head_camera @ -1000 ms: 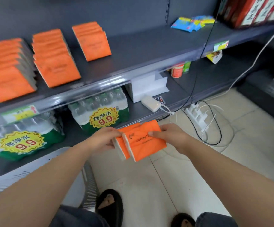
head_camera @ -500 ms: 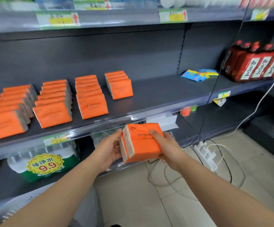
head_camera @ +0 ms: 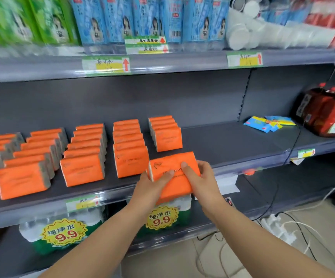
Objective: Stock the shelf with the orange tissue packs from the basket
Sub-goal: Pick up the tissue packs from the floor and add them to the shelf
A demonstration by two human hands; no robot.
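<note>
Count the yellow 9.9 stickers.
2, both on the lower shelf: one sticker at left, the other just beneath the held tissue pack. Others may be hidden beyond the frame's left edge.

Dark grey shelf (head_camera: 222,145), rows of orange tissue packs (head_camera: 82,157), blue sachets (head_camera: 269,124)

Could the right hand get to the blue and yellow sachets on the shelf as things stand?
Probably not yet: the right hand and left hand both grip the orange tissue pack. The shelf lies bare up to the sachets.
</note>
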